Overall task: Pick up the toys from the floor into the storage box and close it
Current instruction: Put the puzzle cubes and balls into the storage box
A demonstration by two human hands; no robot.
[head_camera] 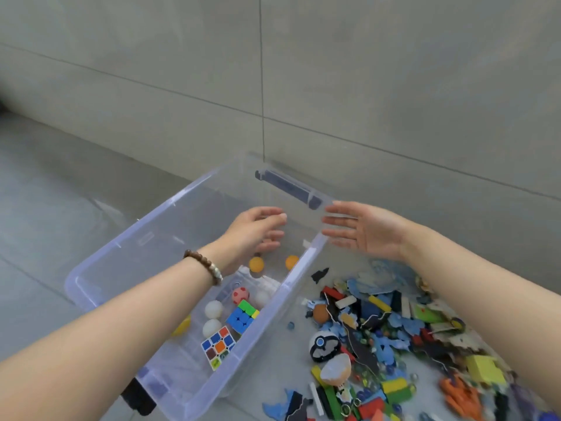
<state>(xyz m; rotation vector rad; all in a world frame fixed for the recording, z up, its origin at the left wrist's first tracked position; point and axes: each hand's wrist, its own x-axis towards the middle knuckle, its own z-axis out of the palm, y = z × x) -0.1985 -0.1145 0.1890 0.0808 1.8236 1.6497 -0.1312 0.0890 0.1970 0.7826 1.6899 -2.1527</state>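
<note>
From the head camera, both your hands hover over the far end of the clear storage box point(158, 212), and neither grip holds anything. Your left hand point(258, 230) hangs inside the box's outline with its fingers loosely curled. Your right hand point(367, 230) is spread wide, fingers straight and palm turned left, just past the box's right rim.

The box sits on the floor point(60, 208), its long axis running from near-left to far-right. It already holds two orange balls point(256, 264), some white balls and two puzzle cubes point(219, 344).

The move ahead turns on the pile of toys point(394, 329), which is still on the floor to the right of the box, below your right forearm and nearer to you than either hand. Your right hand is the closer one, so I would bring it back and down first. No lid shows in this view.
</note>
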